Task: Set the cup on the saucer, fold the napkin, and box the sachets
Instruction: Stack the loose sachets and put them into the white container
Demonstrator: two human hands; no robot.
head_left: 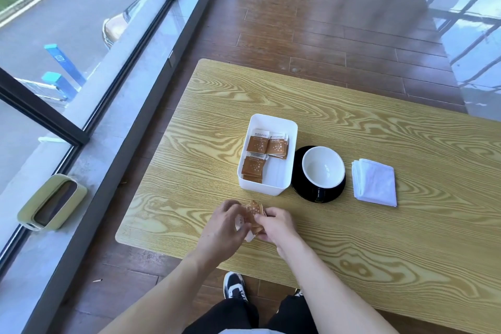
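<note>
wood-grain table (pixel 352 225), plank floor (pixel 325 35), window (pixel 81 22)

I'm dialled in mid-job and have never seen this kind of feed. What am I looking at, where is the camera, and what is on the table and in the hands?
There is no machine here: a person works with two bare hands, and the single picture comes from a wide-angle camera on their head, looking forward and down. On the wooden table stand a white box already holding several brown sachets, a white cup sitting on a black saucer, and a folded white napkin to its right. Near the table's front edge, the left hand and right hand together hold a few more sachets between the fingers, not yet boxed.
</note>
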